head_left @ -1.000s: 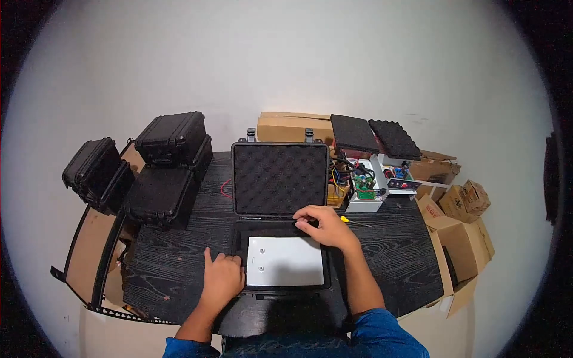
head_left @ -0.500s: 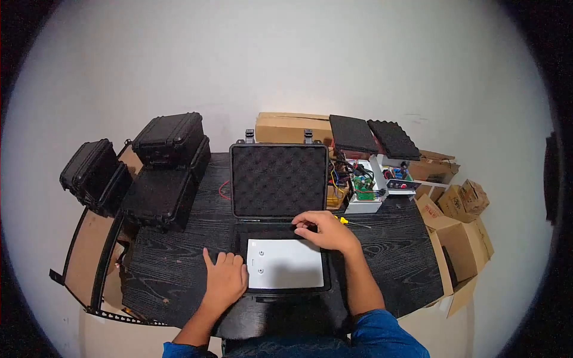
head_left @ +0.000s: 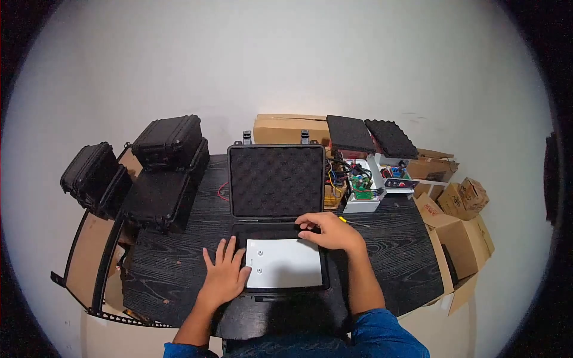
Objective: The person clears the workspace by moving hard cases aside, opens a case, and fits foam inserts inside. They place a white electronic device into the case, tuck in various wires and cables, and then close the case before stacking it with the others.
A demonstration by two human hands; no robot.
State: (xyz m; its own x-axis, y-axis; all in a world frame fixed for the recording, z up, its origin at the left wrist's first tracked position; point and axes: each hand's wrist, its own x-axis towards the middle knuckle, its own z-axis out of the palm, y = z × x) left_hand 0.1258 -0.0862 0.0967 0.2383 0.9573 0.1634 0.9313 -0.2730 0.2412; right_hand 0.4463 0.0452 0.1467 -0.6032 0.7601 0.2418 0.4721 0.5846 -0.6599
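A black hard case (head_left: 276, 218) stands with its foam-lined lid raised. In its lower half lies a flat white metal box (head_left: 285, 264) with two small round fittings near its left side. My left hand (head_left: 224, 277) rests at the case's left edge, its fingers spread beside the white box. Over the box's upper right corner is my right hand (head_left: 333, 232), fingers loosely bent and the thumb apart from them, with nothing visible between. Dark foam (head_left: 268, 229) shows along the box's far side.
Closed black cases (head_left: 164, 143) are stacked at the left. Behind on the right are open white enclosures (head_left: 361, 206) with circuit boards and wires, plus foam sheets (head_left: 391, 138). A yellow-handled screwdriver (head_left: 343, 220) lies right of the case. Cardboard boxes (head_left: 462, 244) stand beyond the table's right edge.
My left hand's fingers have stretched out and spread along the case's left edge. My right hand has shifted only slightly. The white box stays in the case.
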